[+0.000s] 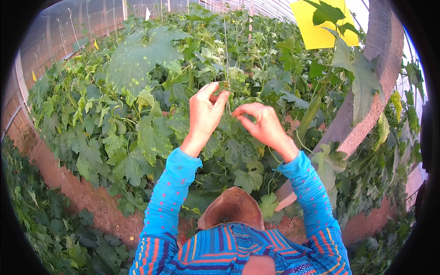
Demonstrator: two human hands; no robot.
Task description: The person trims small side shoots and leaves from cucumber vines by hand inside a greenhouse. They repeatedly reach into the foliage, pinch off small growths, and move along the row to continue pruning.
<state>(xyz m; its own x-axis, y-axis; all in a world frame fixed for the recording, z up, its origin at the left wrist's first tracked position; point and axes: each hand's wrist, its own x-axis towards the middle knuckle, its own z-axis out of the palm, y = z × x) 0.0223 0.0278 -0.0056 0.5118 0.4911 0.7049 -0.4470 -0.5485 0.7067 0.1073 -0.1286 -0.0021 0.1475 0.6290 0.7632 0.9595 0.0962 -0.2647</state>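
Note:
My left hand (pixel 208 109) is raised among climbing vines, its thumb and forefinger pinched on a thin green stem (pixel 226 74) beside a hanging string (pixel 225 37). Just right of it and slightly lower, my right hand (pixel 261 120) has thumb and forefinger close together at a thin strand below the left fingertips. Whether that strand is string or tendril cannot be told. A large pale-spotted leaf (pixel 142 56) spreads to the left. A ridged green gourd (pixel 311 111) hangs to the right. A brown open pouch (pixel 233 208) is at my waist.
A slanting concrete post (pixel 361 127) crosses the right side. A yellow card (pixel 306 25) hangs near its top, partly behind leaves. Dense foliage fills the middle. Bare soil (pixel 92 202) runs along the lower left, with more low plants (pixel 62 233) beyond it.

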